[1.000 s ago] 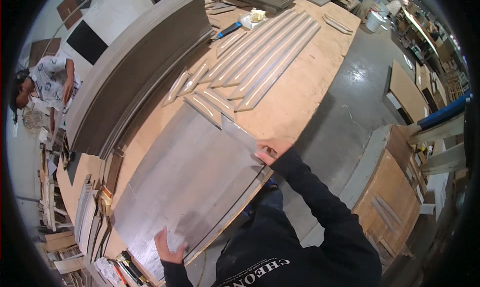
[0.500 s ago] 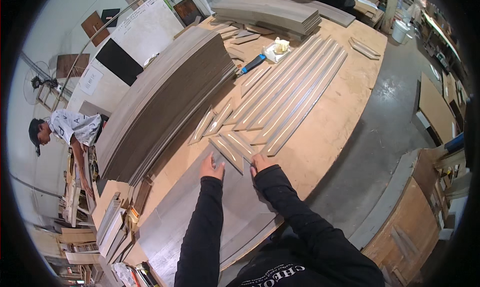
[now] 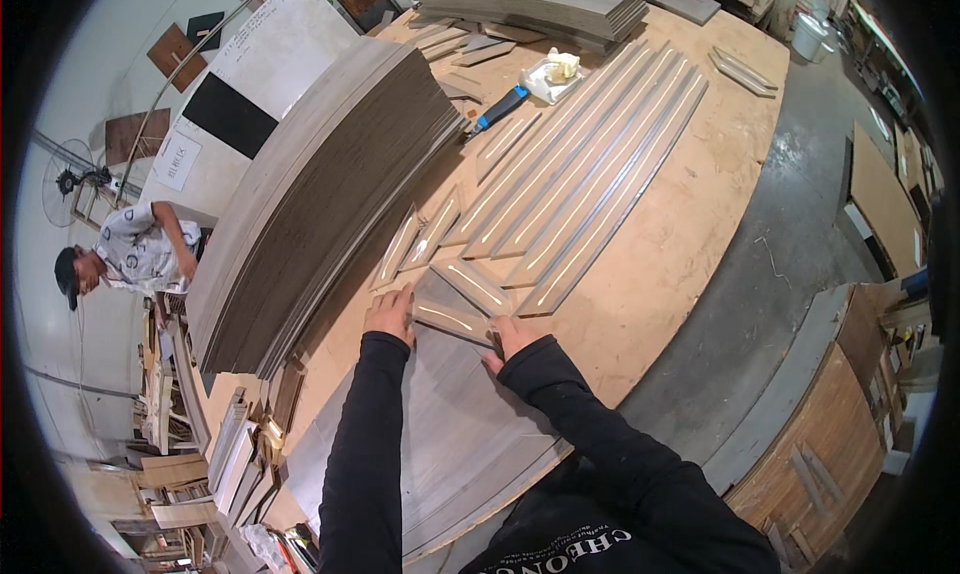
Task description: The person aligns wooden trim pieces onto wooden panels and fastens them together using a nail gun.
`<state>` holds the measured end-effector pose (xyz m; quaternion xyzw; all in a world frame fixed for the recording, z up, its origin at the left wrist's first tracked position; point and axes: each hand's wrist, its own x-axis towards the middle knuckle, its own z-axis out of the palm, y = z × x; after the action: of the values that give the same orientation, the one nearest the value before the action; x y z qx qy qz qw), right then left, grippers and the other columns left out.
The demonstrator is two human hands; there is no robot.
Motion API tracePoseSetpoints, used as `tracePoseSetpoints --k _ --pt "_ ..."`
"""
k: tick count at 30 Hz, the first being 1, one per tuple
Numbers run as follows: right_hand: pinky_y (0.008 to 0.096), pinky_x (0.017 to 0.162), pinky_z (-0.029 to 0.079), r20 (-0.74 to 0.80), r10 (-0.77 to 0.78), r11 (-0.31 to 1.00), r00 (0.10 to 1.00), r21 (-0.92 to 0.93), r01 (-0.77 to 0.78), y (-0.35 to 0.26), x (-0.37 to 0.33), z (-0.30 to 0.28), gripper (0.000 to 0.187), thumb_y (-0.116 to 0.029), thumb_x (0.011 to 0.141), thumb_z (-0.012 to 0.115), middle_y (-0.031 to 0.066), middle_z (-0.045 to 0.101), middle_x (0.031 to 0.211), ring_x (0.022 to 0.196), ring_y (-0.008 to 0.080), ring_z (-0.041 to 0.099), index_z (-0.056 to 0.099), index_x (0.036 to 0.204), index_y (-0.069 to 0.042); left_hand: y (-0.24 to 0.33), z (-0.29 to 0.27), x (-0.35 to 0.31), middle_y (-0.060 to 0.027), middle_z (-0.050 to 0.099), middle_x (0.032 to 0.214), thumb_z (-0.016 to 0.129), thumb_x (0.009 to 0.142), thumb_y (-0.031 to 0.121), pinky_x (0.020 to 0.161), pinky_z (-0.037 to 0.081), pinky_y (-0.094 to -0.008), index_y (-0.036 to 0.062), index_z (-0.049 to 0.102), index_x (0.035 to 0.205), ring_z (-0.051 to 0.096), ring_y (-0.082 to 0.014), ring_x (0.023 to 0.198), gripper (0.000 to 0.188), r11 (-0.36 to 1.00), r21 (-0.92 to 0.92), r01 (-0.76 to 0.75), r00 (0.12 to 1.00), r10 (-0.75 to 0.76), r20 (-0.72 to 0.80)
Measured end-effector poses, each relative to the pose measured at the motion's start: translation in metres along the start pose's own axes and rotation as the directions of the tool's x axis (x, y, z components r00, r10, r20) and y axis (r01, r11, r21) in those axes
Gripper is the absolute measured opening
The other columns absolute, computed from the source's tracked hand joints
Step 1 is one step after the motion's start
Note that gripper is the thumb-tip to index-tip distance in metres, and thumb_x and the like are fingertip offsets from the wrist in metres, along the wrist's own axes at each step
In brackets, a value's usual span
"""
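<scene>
A short wood strip (image 3: 450, 320) with a pale, glue-like bead along its face lies between my hands, over the near end of a wide grey-brown board (image 3: 440, 424). My left hand (image 3: 391, 312) has its fingers closed at the strip's left end. At the other end my right hand (image 3: 513, 338) grips it, thumb turned inward. Just beyond is another beaded short strip (image 3: 470, 286), angled down to the right. Several long beaded strips (image 3: 590, 174) lie side by side farther off, and two short ones (image 3: 432, 229) rest left of them.
A tall stack of grey-brown boards (image 3: 310, 204) stands on the left, another stack (image 3: 530, 9) at the back. A blue-handled tool (image 3: 500, 108) lies beside a white tub (image 3: 550, 78). Offcuts (image 3: 245, 464) crowd the near left. A co-worker (image 3: 140, 249) is beyond the left stack.
The short strip has swung to a flatter angle. My left hand has moved left and forward onto its end; my right hand has shifted slightly left. The co-worker's arm has come up.
</scene>
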<state>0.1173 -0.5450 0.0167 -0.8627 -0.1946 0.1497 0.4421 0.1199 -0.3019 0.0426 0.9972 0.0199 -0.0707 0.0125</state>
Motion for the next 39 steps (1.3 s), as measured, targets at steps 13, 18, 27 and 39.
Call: tracePoseSetpoints --k 13,18,27,39 --pt "0.0392 0.083 0.039 0.191 -0.255 0.823 0.948 -0.471 0.317 -0.018 0.06 0.035 0.045 -0.025 0.067 0.064 0.0067 0.058 0.101 0.096 0.0238 0.053 0.052 0.107 -0.008 -0.005 0.009 -0.016 -0.0129 0.057 0.094 0.057 0.061 -0.002 0.076 0.044 -0.0379 0.0105 0.042 0.119 0.055 -0.0305 0.086 0.061 0.98 -0.124 -0.156 0.987 0.15 -0.059" --pt "0.0366 0.084 0.04 0.195 -0.207 0.803 0.959 -0.526 0.28 -0.031 0.072 0.047 0.028 -0.016 0.068 0.057 0.0101 0.059 0.097 0.095 0.0254 0.053 0.056 0.095 -0.007 -0.015 0.028 -0.04 -0.0134 0.055 0.099 0.061 0.061 0.002 0.076 0.045 -0.0377 0.0107 0.038 0.124 0.054 -0.0303 0.089 0.068 0.986 -0.147 -0.076 0.96 0.033 -0.277" --pt "0.0326 0.077 0.046 0.14 -0.249 0.921 0.958 0.341 0.189 -0.07 0.0 0.008 0.065 -0.025 0.06 0.069 0.0118 0.06 0.095 0.084 0.0234 0.058 0.044 0.117 -0.005 0.048 0.009 -0.11 -0.0141 0.047 0.121 0.067 0.076 0.026 0.087 0.042 -0.0356 -0.0004 0.033 0.127 0.048 -0.0228 0.107 0.067 -0.407 -0.875 -0.263 0.926 -0.362 -0.11" --pt "0.0211 0.061 0.039 0.603 -0.258 0.237 0.755 0.797 -0.556 -0.021 -0.074 -0.001 0.059 -0.014 0.077 0.062 0.0065 0.056 0.089 0.071 0.0088 0.049 0.033 0.127 -0.005 0.086 -0.095 -0.168 -0.0139 0.042 0.127 0.067 0.065 0.017 0.098 0.03 -0.0405 0.0057 0.05 0.117 0.037 -0.0308 0.12 0.056 0.892 -0.145 -0.427 0.799 0.298 -0.522"
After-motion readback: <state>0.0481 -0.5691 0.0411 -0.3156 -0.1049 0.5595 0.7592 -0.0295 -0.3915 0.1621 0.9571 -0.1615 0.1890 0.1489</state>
